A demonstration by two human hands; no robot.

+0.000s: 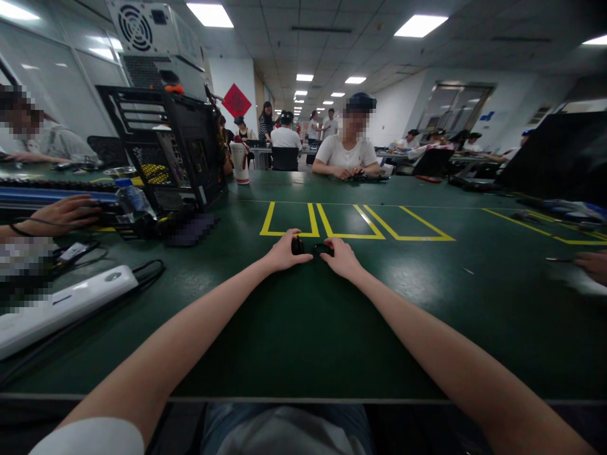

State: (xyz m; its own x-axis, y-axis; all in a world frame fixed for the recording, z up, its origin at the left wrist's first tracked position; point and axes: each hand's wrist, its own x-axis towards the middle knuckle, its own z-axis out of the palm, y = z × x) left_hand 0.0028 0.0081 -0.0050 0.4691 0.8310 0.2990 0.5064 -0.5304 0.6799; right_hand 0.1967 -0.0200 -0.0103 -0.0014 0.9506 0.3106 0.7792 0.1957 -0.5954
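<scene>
"Where are the two hands?"
"Apart, both on the near side of the middle yellow tape outline (353,237). The left hand (283,251) is off to its left, the right hand (342,258) just short of its near edge."
"Are they holding anything?"
"Yes. The left's thumb and fingers close around a small black piece (297,245); the right's pinch a dark ring-like piece (320,249). A narrow gap separates them, by that outline's near left corner. I can't tell exactly what either is."
"And around them?"
"Well left of the outline stands an open computer case (196,148); beyond the outline, a co-worker (348,153) in a white T-shirt."
</scene>
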